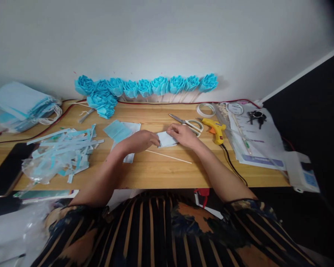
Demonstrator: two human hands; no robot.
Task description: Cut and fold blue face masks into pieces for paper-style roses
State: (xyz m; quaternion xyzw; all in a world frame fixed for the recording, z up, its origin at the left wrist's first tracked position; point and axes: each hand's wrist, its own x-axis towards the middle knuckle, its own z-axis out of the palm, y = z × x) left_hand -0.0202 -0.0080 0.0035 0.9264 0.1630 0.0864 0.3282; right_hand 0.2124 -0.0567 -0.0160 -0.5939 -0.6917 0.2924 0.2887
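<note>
Both hands work on a small folded piece of pale fabric (167, 140), seemingly cut from a face mask, at the middle of the table. My left hand (145, 141) has curled fingers gripping its left edge. On the other side, my right hand (183, 134) pinches its upper right part, thumb and fingertips together. Just below lies a thin wooden stick (169, 156). Beside my left forearm are flat sheets of blue and white fabric (118, 130), partly covered by the arm. White-handled scissors (180, 119) rest behind my right hand, their lower handle partly hidden.
Blue fabric roses (144, 88) on sticks lean against the wall. A heap of cut strips (69, 148), a mask stack (22, 102) and a black phone (9, 168) occupy the left. Rightward lie a yellow glue gun (215, 129) with its cord, a tape roll (206, 109) and keys (257, 116).
</note>
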